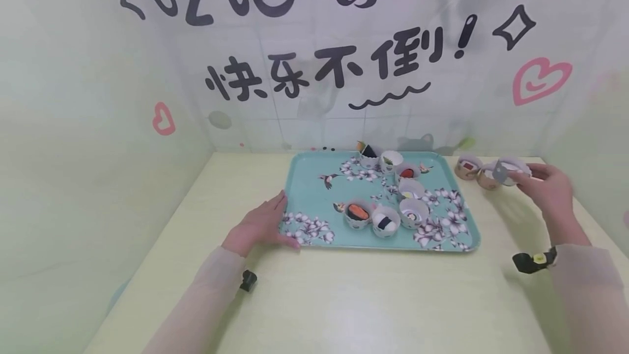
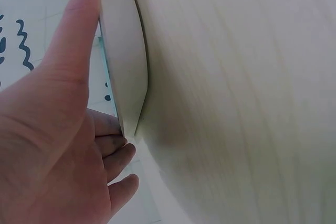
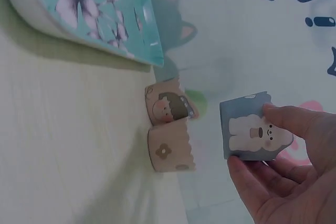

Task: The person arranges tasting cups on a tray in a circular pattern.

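My right hand (image 1: 550,190) holds a grey paper baking cup (image 3: 247,129) between thumb and fingers. A white cartoon animal is printed on its side. In the head view it is raised near two brown paper cups on the table, the left one (image 1: 466,169) and the right one (image 1: 487,179), which stand side by side right of the tray. Straight fingers of my left hand (image 1: 262,223) touch the left edge of the turquoise flowered tray (image 1: 309,179). Its thumb lies along the tray's near edge. What lies inside the grey cup cannot be made out.
Several paper cups stand on the tray in a curved line, among them one with an orange-topped sushi-like piece (image 1: 357,212) and one with a black-banded white piece (image 1: 385,224). Behind the pale wooden table (image 1: 344,299) rises a wall (image 1: 245,130) with dark lettering.
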The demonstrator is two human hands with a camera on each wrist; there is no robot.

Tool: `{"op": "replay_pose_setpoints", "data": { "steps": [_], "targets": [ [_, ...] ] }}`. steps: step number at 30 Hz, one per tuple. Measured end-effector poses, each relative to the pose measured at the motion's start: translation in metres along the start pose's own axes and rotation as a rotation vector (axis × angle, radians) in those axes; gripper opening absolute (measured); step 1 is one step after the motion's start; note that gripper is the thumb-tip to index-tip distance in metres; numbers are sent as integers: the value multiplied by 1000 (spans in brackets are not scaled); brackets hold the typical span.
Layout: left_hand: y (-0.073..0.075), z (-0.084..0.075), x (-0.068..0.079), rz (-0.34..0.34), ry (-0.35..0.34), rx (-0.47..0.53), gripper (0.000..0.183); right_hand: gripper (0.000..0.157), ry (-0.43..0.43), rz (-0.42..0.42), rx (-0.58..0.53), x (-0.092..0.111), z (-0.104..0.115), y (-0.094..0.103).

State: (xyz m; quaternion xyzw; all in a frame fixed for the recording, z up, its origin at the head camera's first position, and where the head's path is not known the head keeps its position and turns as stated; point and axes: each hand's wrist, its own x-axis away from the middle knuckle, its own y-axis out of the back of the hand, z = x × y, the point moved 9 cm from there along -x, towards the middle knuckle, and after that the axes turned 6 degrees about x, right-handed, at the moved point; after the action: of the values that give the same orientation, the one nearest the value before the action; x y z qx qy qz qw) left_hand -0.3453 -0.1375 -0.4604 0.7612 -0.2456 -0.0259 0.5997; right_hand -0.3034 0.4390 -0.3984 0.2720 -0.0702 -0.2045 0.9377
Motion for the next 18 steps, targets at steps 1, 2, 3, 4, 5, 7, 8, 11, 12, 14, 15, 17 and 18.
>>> {"op": "replay_pose_setpoints", "data": {
  "steps": [1, 2, 3, 4, 5, 7, 8, 11, 12, 14, 15, 17, 18],
  "targets": [
    [0, 0, 0, 2, 2, 0, 135, 35, 15, 3, -17, 1, 4, -3],
    [0, 0, 1, 5, 3, 0, 135, 29, 27, 6, -17, 3, 8, -7],
    [0, 0, 1, 8, 6, -1, 135, 25, 36, 16, -41, 4, 11, -11],
    [0, 0, 1, 9, 4, -1, 135, 25, 48, 18, -43, 5, 14, -14],
    [0, 0, 1, 11, 3, -4, 134, 25, 57, 22, -52, 6, 17, -17],
    [0, 0, 0, 11, 1, -5, 135, 26, 75, 35, -60, 9, 24, -23],
    [0, 0, 0, 14, 2, -7, 135, 29, 85, 45, -53, 10, 27, -26],
    [0, 0, -1, 17, 3, -9, 136, 55, 122, 64, -22, 15, 40, -36],
    [0, 0, -1, 17, 3, -8, 136, 63, 134, 74, -12, 17, 43, -40],
    [0, 1, -1, 20, 10, -9, 137, 74, 148, 93, 3, 19, 50, -48],
    [0, 1, 0, 19, 10, -6, 137, 75, 156, 101, 5, 20, 53, -51],
    [0, 1, -1, 16, 7, -1, 137, 74, 167, 109, 16, 23, 58, -57],
    [0, 1, -1, 16, 7, 3, 137, 73, 173, 109, 21, 23, 60, -60]
  ]
}}
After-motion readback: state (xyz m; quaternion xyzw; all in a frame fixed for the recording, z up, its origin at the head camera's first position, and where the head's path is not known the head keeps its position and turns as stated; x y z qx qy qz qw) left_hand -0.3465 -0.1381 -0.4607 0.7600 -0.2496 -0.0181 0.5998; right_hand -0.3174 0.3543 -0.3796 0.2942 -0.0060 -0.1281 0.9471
